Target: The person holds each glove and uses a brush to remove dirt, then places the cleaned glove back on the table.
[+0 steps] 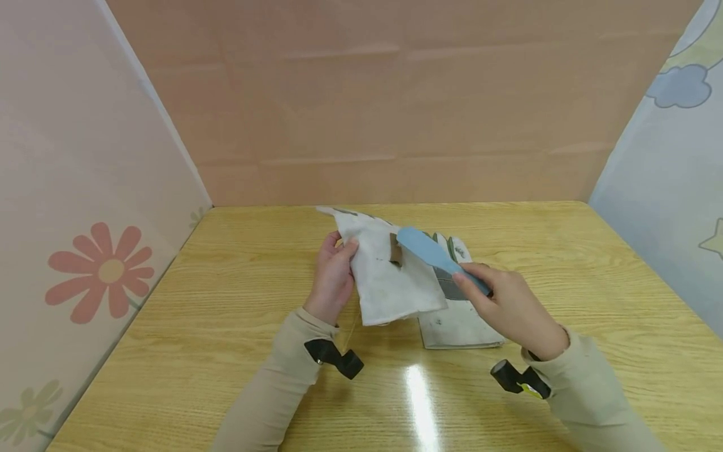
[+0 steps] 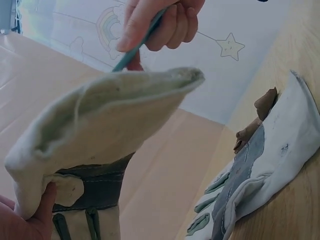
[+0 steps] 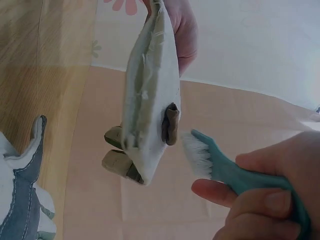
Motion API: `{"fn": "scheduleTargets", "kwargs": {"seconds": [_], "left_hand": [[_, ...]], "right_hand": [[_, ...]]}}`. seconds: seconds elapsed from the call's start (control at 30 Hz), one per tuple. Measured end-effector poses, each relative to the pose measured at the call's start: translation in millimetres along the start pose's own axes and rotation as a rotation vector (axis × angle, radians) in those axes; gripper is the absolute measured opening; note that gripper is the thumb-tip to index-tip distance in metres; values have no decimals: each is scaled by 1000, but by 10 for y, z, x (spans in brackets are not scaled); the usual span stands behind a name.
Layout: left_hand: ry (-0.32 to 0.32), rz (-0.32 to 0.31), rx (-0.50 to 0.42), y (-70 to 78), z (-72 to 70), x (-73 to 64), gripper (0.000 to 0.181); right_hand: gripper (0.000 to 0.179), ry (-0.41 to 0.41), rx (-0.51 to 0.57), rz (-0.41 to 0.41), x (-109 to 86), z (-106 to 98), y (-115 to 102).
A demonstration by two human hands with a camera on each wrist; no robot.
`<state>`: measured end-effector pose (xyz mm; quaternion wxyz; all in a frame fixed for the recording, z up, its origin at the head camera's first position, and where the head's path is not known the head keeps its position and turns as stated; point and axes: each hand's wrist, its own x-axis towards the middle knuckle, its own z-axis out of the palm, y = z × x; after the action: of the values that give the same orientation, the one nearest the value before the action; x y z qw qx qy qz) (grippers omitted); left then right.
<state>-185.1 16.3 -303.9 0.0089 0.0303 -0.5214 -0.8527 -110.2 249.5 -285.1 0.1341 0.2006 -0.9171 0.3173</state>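
Observation:
My left hand [image 1: 332, 276] grips a white work glove [image 1: 384, 289] by its side and holds it up off the table, thumb on the near face. A small brown scrap [image 1: 395, 250] sits on that face. In my right hand [image 1: 511, 307] is a light blue scrub brush [image 1: 426, 248], held by its handle. The right wrist view shows its white bristles [image 3: 197, 155] facing the brown scrap, with a small gap between. A second glove [image 1: 460, 323], white with a grey band and green finger parts, lies on the table beneath the brush.
The wooden table [image 1: 226, 301] reaches back to a tan paper-like wall [image 1: 367, 113]. Printed side walls stand left and right. Brown crumpled pieces [image 2: 265, 103] show beside the lying glove in the left wrist view.

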Motion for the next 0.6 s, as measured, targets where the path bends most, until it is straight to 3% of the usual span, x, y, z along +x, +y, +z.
{"fn": "scheduleTargets", "kwargs": {"seconds": [0.17, 0.4, 0.6], "left_hand": [[-14, -17, 20, -34, 23, -7, 27], [-24, -13, 17, -25, 26, -18, 29], [-10, -10, -1, 13, 4, -7, 29]], "right_hand": [[19, 57, 47, -32, 7, 76, -22], [29, -14, -1, 22, 11, 113, -13], [27, -47, -14, 16, 9, 41, -7]]}}
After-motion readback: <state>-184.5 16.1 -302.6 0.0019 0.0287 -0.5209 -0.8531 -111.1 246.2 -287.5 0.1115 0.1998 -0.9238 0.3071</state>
